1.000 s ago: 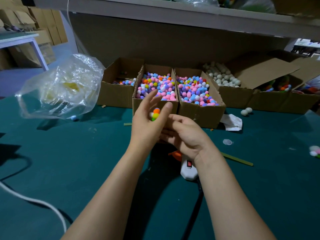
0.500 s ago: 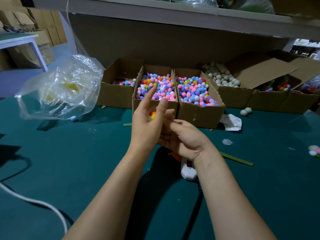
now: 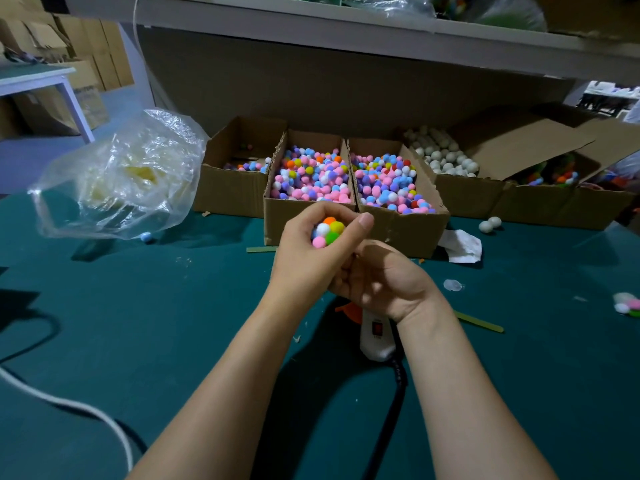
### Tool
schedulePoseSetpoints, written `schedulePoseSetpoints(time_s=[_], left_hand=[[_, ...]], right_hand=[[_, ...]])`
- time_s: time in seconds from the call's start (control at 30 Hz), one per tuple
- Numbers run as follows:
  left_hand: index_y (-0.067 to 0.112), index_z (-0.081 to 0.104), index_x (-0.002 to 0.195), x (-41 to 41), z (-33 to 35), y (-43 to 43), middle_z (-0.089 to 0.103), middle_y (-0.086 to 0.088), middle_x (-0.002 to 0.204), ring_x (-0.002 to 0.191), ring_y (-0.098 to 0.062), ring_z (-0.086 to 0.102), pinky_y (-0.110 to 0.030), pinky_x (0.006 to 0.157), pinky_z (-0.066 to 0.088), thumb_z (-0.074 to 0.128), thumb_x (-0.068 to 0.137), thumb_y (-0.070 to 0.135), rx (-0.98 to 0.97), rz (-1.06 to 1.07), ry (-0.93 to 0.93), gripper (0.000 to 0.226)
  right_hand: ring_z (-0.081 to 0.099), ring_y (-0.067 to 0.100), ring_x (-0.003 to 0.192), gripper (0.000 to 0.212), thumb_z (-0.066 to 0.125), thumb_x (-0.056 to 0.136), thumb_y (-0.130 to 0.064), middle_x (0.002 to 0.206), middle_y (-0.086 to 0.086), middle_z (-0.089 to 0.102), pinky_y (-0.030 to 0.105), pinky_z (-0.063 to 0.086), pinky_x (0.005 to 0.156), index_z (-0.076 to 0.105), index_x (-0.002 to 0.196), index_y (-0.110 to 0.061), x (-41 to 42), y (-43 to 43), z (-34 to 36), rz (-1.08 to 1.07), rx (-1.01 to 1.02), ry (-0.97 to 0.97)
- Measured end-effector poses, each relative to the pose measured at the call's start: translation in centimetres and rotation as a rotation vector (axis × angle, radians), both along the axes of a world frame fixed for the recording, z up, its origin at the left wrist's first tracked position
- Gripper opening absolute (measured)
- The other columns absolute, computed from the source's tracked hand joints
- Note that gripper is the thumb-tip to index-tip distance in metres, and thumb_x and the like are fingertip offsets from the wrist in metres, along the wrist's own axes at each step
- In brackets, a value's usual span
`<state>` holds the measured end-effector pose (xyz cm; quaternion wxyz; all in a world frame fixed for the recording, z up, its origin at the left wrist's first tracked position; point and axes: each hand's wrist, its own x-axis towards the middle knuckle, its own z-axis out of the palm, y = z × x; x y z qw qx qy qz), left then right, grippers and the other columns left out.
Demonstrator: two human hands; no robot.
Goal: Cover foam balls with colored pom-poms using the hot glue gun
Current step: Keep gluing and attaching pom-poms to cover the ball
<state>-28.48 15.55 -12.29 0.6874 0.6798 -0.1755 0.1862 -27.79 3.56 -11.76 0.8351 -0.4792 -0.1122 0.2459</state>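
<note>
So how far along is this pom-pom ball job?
Done: the visible side of the ball is covered in pom-poms. In hand: the left hand grips it; the glue gun lies on the table. Left: its hidden side is unknown, and bare foam balls fill a box.

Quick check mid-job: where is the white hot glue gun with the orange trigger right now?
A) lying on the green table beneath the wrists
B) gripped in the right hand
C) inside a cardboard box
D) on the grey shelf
A: the white hot glue gun lies on the green table below the right hand, while the left hand holds the pom-pom-covered foam ball.
</note>
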Motion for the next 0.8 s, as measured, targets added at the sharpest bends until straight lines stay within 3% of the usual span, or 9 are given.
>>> schedulePoseSetpoints(time_s=[0.07,0.13,0.23,0.4,0.5,0.57,0.67,0.73,0.8], left_hand=[[0.022,0.065,0.080,0.09,-0.01,-0.01,0.070,0.017,0.080,0.081,0.002,0.066,-0.012,0.067,0.049,0.073,0.084,0.027,0.005,0.042,-0.024,0.010],[0.023,0.065,0.084,0.18,-0.08,-0.06,0.069,0.017,0.080,0.080,0.002,0.065,-0.015,0.069,0.049,0.069,0.087,0.028,0.048,0.080,-0.053,0.008],[0.024,0.063,0.104,0.23,-0.28,-0.25,0.071,0.008,0.091,0.091,-0.007,0.070,-0.031,0.079,0.056,0.055,0.094,0.031,0.083,0.084,-0.068,0.015],[0.028,0.058,0.129,0.42,-0.51,-0.40,0.067,0.010,0.119,0.100,-0.008,0.070,-0.035,0.082,0.058,0.040,0.096,0.022,-0.010,0.084,-0.009,0.039],[0.035,0.055,0.131,0.45,-0.46,-0.38,0.069,0.016,0.110,0.101,-0.007,0.069,-0.042,0.087,0.057,0.041,0.097,0.028,0.004,0.085,0.012,0.037],[0.031,0.057,0.131,0.48,-0.42,-0.21,0.070,0.016,0.103,0.102,0.001,0.065,-0.027,0.088,0.053,0.048,0.096,0.037,0.076,0.104,0.000,0.037],[0.025,0.060,0.128,0.45,-0.46,0.15,0.063,0.013,0.124,0.117,0.002,0.056,-0.012,0.091,0.045,0.060,0.087,0.045,0.223,0.175,-0.102,0.046],[0.024,0.062,0.125,0.39,-0.53,0.21,0.065,0.010,0.122,0.115,-0.001,0.058,-0.016,0.094,0.047,0.062,0.088,0.042,0.282,0.192,-0.162,0.041],[0.025,0.065,0.118,0.39,-0.62,0.06,0.072,0.009,0.104,0.101,-0.003,0.066,-0.031,0.088,0.055,0.056,0.093,0.036,0.269,0.169,-0.142,0.029]], right_hand=[[0.061,0.019,0.087,0.025,0.058,0.078,-0.024,0.095,0.011,0.067,0.032,0.049,0.082,0.078,0.084,-0.010,0.15,0.06,-0.07,-0.023,-0.042,0.000],[0.061,0.019,0.086,0.025,0.058,0.078,-0.026,0.094,0.010,0.068,0.032,0.050,0.080,0.076,0.087,-0.011,0.14,0.16,-0.02,-0.022,-0.074,-0.017],[0.064,0.018,0.085,0.027,0.057,0.079,-0.028,0.094,0.009,0.068,0.030,0.054,0.077,0.071,0.096,-0.011,0.04,0.26,0.02,-0.016,-0.082,-0.025],[0.061,0.017,0.084,0.025,0.056,0.080,-0.030,0.090,0.006,0.066,0.028,0.055,0.075,0.078,0.086,-0.019,-0.01,0.65,0.02,0.004,-0.110,-0.038],[0.057,0.020,0.086,0.025,0.058,0.079,-0.029,0.094,0.011,0.061,0.032,0.048,0.081,0.076,0.090,-0.016,0.14,0.54,0.00,-0.012,-0.125,-0.030],[0.055,0.022,0.088,0.028,0.059,0.079,-0.029,0.098,0.015,0.059,0.033,0.045,0.082,0.072,0.094,-0.010,0.34,0.29,0.05,-0.033,-0.145,-0.030],[0.059,0.020,0.087,0.026,0.059,0.077,-0.027,0.098,0.013,0.064,0.033,0.048,0.080,0.073,0.092,-0.010,0.44,-0.08,0.09,-0.033,-0.165,-0.034],[0.060,0.019,0.083,0.023,0.060,0.076,-0.027,0.094,0.011,0.063,0.031,0.050,0.074,0.073,0.088,-0.013,0.27,-0.09,-0.04,-0.016,-0.200,-0.050],[0.060,0.019,0.081,0.021,0.061,0.075,-0.028,0.090,0.010,0.063,0.030,0.052,0.071,0.071,0.088,-0.014,0.18,0.17,-0.33,-0.012,-0.225,-0.066]])
